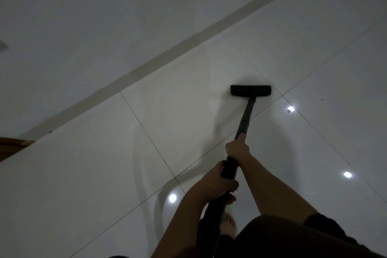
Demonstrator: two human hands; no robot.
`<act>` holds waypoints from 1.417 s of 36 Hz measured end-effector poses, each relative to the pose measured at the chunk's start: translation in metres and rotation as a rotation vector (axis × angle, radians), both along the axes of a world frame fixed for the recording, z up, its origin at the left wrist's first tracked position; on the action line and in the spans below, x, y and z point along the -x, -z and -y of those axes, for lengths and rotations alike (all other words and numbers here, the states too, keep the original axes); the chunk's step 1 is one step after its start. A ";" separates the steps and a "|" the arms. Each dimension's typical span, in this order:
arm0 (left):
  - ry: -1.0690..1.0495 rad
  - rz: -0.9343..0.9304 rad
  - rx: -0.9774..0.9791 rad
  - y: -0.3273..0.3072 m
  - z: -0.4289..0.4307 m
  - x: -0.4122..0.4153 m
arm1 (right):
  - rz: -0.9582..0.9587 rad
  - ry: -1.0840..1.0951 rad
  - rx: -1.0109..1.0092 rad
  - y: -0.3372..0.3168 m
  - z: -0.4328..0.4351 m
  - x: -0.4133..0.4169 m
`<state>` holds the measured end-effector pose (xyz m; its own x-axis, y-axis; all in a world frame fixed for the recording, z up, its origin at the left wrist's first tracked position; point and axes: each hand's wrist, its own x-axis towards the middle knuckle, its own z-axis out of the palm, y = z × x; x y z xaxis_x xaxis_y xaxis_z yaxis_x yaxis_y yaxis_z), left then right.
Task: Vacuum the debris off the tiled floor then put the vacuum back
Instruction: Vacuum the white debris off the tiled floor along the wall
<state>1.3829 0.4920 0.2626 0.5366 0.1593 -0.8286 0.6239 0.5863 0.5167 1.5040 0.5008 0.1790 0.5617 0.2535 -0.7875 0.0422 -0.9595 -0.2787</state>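
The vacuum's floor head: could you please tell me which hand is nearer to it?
Right. The right hand grips the wand closer to the floor head; the left hand holds it farther back.

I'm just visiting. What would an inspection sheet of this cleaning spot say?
Surface: glossy pale tiled floor, light spots reflected.
Job's things: black vacuum head flat on the floor, on a dark tube.
Clutter: a few specks, too small to tell.
Hands: right hand grips the tube; left hand grips it nearer the body.
Cables: ribbed hose by a bare foot; no cord seen.
Surroundings: wall, skirting strip, wooden edge at left.
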 end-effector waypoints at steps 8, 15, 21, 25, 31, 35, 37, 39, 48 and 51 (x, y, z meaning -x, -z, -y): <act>-0.003 0.009 -0.063 0.000 0.014 0.003 | -0.017 0.057 -0.023 -0.004 0.010 0.005; 0.036 -0.002 -0.061 -0.003 0.031 0.007 | -0.017 0.106 -0.023 -0.009 0.031 0.011; 0.120 -0.009 -0.091 -0.014 0.050 0.016 | -0.014 0.100 -0.015 -0.016 0.057 0.021; 0.201 -0.023 -0.165 -0.016 0.065 0.025 | -0.034 0.172 -0.030 -0.019 0.075 0.030; 0.267 -0.024 -0.161 -0.015 0.085 0.035 | -0.049 0.259 -0.049 -0.019 0.103 0.041; 0.281 -0.010 -0.125 -0.012 0.096 0.033 | -0.058 0.347 -0.073 -0.016 0.118 0.040; 0.291 0.006 -0.140 -0.011 0.100 0.029 | -0.053 0.361 -0.070 -0.015 0.124 0.035; 0.304 0.009 -0.161 -0.008 0.104 0.022 | -0.051 0.371 -0.067 -0.015 0.129 0.029; 0.338 -0.006 -0.196 -0.009 0.105 -0.007 | -0.086 0.377 -0.111 -0.016 0.134 0.000; 0.342 -0.008 -0.192 -0.008 0.102 -0.014 | -0.085 0.390 -0.120 -0.014 0.132 -0.007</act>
